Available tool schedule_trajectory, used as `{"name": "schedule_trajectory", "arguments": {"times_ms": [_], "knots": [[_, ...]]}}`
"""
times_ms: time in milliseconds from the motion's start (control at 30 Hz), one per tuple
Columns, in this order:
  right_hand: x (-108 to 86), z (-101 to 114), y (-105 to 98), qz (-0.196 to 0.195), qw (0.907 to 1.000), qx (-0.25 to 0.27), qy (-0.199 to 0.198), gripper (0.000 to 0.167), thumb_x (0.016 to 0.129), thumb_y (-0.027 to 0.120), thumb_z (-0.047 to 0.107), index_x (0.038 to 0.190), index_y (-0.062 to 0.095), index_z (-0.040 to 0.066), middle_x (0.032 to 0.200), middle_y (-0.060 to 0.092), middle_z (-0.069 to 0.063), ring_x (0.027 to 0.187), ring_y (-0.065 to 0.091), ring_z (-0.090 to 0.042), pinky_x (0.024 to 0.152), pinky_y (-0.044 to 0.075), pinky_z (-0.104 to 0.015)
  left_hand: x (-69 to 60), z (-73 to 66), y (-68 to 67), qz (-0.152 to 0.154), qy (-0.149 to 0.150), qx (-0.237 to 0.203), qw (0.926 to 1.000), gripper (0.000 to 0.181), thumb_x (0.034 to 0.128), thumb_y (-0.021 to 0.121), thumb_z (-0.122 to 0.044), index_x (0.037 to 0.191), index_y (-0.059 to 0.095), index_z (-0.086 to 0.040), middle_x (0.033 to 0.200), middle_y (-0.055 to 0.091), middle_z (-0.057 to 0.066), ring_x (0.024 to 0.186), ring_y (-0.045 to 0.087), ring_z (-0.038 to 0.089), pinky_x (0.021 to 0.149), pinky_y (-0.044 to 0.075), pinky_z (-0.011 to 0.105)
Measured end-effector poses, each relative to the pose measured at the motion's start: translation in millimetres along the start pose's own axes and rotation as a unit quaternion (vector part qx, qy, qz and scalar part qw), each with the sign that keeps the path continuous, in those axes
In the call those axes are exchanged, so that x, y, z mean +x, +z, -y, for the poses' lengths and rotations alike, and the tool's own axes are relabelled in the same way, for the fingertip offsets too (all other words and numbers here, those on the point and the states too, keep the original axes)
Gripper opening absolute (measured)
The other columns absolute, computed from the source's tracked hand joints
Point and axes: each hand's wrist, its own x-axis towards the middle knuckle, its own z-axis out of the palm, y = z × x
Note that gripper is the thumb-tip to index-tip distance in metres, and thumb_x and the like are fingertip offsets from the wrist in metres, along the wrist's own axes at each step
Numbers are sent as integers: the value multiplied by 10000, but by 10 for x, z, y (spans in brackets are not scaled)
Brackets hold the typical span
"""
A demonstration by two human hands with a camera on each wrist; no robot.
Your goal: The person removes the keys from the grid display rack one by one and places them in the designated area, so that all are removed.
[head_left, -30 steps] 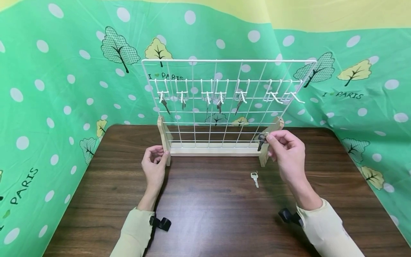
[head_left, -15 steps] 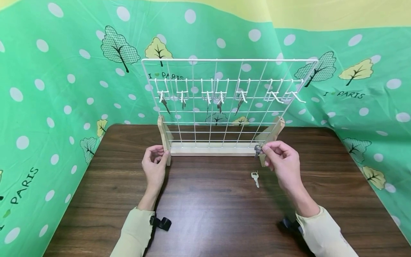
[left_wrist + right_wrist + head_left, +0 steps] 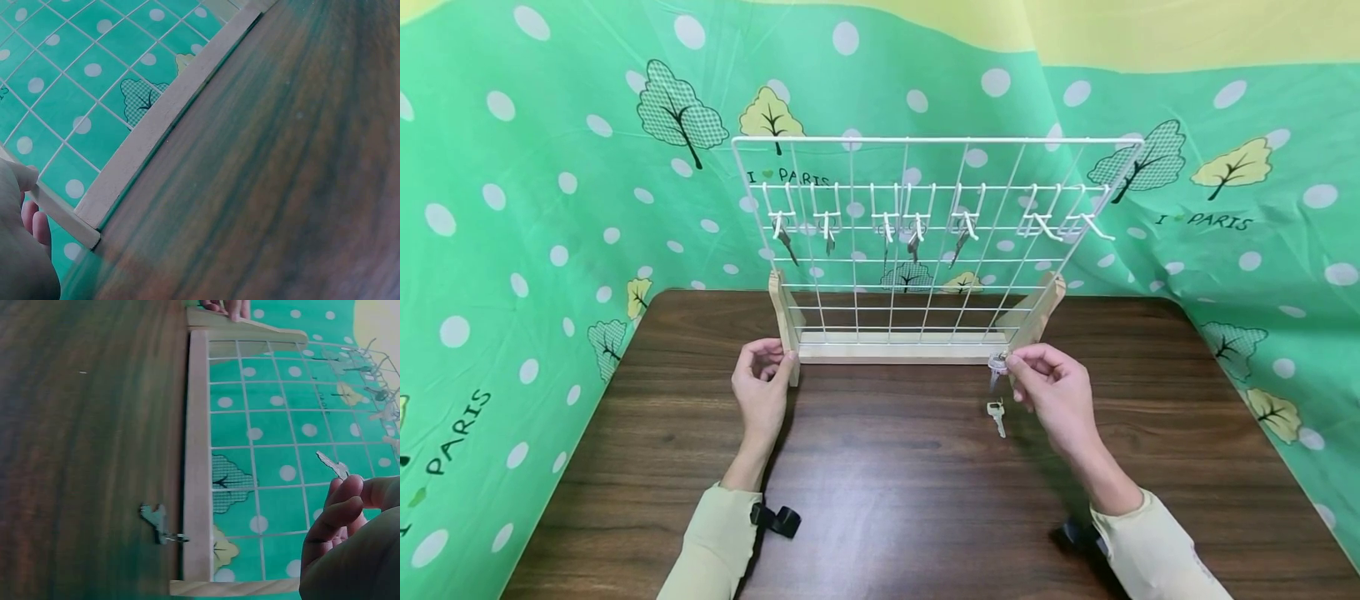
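My right hand (image 3: 1054, 390) pinches a key (image 3: 996, 372) between thumb and fingertips, in front of the rack's right wooden leg. In the right wrist view the blade of this held key (image 3: 332, 464) points away from the fingers. A second key (image 3: 996, 418) with a small ring lies on the table just below it. With thumb and curled fingers my left hand (image 3: 763, 382) grips the left wooden leg (image 3: 784, 321) of the white wire grid rack (image 3: 891, 287). Several hanging keys (image 3: 914, 247) are on white hooks along the grid. The two hooks at the right (image 3: 1039, 227) bear no keys.
The rack stands near the back of the dark wooden table (image 3: 880, 500), with a pale wooden base bar (image 3: 902, 355) between its legs. A green dotted cloth (image 3: 550, 250) hangs behind and at both sides.
My right hand has come down and slightly left with the key, from the grid's lower right part to just above the lying key. The left hand has stayed at the leg.
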Motion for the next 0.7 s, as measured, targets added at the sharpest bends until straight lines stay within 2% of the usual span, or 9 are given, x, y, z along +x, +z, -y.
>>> {"name": "schedule_trajectory", "arguments": {"times_ms": [133,333,700], "knots": [[-19,-55,-9,8,9996,-154,227,100,1042,731,-11,995,723,-99,697,700,-5,525,585,-94,437,412,-195,2,6,-2,10,29,-1,10000,279,917,760,198,1161,629,227,1021,677,144,919,641,138,737,527,169],[-42,-130,-32,79,9982,-283,519,143,1052,723,2,1031,706,-139,733,748,-2,545,643,-86,435,409,-186,1,10,-2,7,37,50,10000,278,922,765,187,1163,631,221,1011,683,96,920,647,129,742,530,170],[-37,-290,-116,297,9919,-908,839,101,1056,700,23,1027,761,-53,771,781,35,632,721,-112,445,443,-215,-1,-2,3,-28,-10,-8,10000,269,922,758,195,1157,631,228,1009,674,111,912,639,124,741,533,173]]}}
